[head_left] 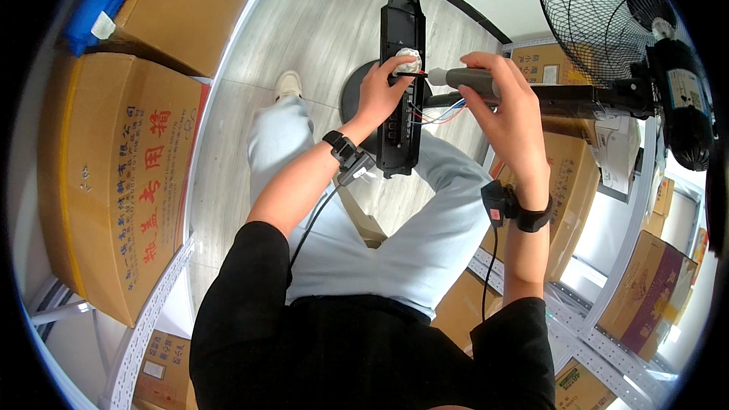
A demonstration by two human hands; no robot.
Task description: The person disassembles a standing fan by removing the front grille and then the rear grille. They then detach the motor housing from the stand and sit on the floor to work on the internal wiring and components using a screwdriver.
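A long black plastic housing (401, 129), its inside showing, stands in front of me between my knees. A white round part (408, 59) sits in it, with thin red, white and blue wires (440, 116) running out to the right. My left hand (380, 95) is at the housing, thumb and index finger pinched beside the white part; what they pinch is too small to make out. In my right hand (505, 95) is a screwdriver (469, 80) with a thick grey handle. Its dark shaft points left, and the tip is between my left fingertips.
A standing fan with a black wire grille (596, 7) lies to the right, its pole (577, 99) reaching toward the housing. A round black base (357, 95) is behind the housing. Cardboard boxes (114, 175) fill white shelves on both sides. Grey plank flooring (326, 15) lies ahead.
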